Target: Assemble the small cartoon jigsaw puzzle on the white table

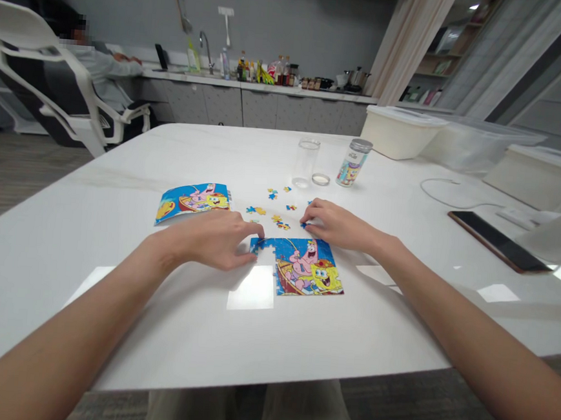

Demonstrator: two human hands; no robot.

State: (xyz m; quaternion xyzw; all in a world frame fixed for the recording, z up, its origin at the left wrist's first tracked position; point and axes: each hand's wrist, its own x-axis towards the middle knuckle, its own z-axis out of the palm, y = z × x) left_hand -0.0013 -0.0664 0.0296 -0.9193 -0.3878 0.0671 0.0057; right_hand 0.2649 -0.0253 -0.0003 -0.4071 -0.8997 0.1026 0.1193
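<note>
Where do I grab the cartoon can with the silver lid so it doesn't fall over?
Probably around the middle of the can, below its silver lid, from the near right side with your right hand. It stands upright and looks round, so fingers and thumb should wrap it. The clear jar and loose ring sit on its left.

Past the far edge of the glossy white table (191, 352), a counter (328, 95) with grey cabinets (264, 110) lines a grey wall (285, 29). A white-framed chair (48, 82) stands near the far left corner; pale curtains (405, 38) hang beyond, rightward. Grey floor (16, 176) shows past the left edge. Light patches (497, 293) gleam on top.
</note>
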